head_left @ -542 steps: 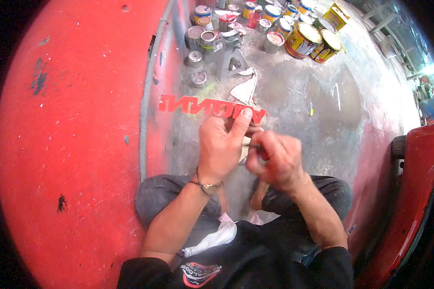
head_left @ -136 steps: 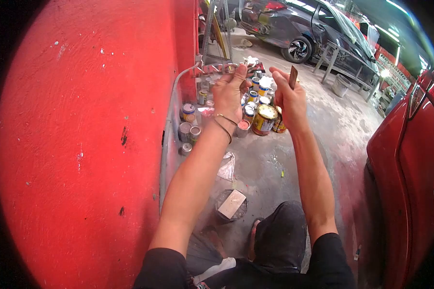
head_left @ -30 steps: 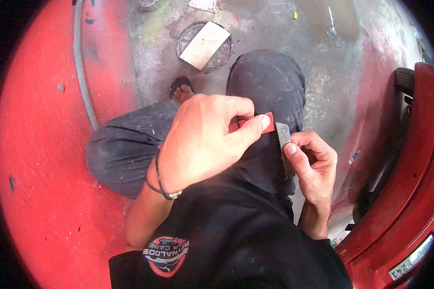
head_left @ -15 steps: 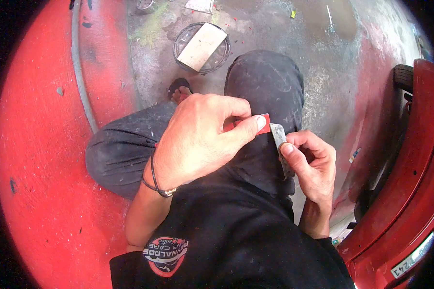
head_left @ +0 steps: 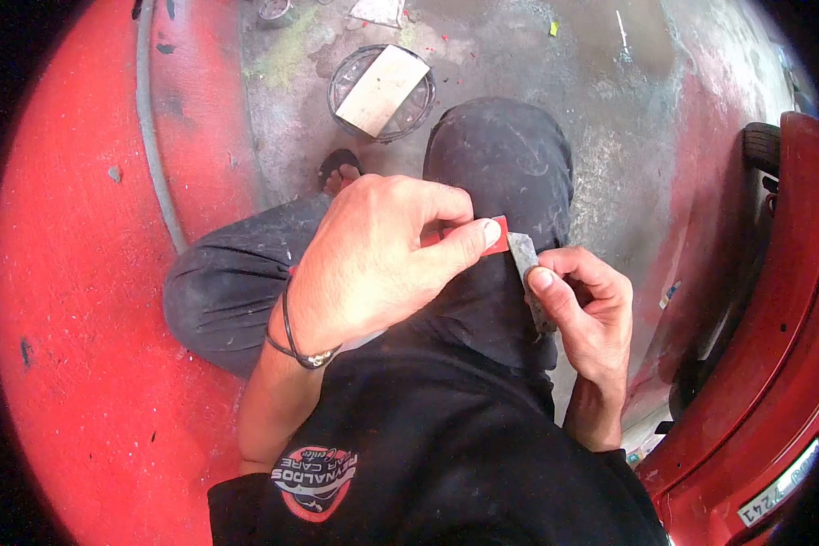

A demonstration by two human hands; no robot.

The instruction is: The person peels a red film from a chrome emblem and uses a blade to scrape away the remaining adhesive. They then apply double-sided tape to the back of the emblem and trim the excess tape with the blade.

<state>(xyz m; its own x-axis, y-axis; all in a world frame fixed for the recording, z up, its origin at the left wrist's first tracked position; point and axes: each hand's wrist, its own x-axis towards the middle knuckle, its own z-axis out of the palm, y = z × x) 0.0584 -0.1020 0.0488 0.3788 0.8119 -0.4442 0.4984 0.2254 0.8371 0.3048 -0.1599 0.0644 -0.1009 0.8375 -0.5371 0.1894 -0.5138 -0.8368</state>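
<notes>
On the black shirt [head_left: 446, 455], at 7 o'clock from the middle of the view, there is a round badge [head_left: 316, 482]. It is upside down, and it says REYNALDOS CAR CARE Center. At 4 o'clock, near the edge, a number plate [head_left: 778, 487] sits on the red car [head_left: 737, 391]. It looks like it says 7241, but its other marks are hard to read.

The left hand [head_left: 373, 250] pinches a small red piece [head_left: 500, 238] with its thumb on top. The red piece is just past 3 o'clock from the thumb. Only one end shows well; the hand hides the rest. The right hand [head_left: 587, 314], at 4 o'clock from the red piece, grips a flat grey strip [head_left: 523, 250] between thumb and finger. The strip's tip is right by the red end, and I can't tell if they touch.

At 12 o'clock a wooden board [head_left: 382, 91] lies across a round tub [head_left: 417, 104]. Above it, a white cloth [head_left: 379, 11] is cut off.
</notes>
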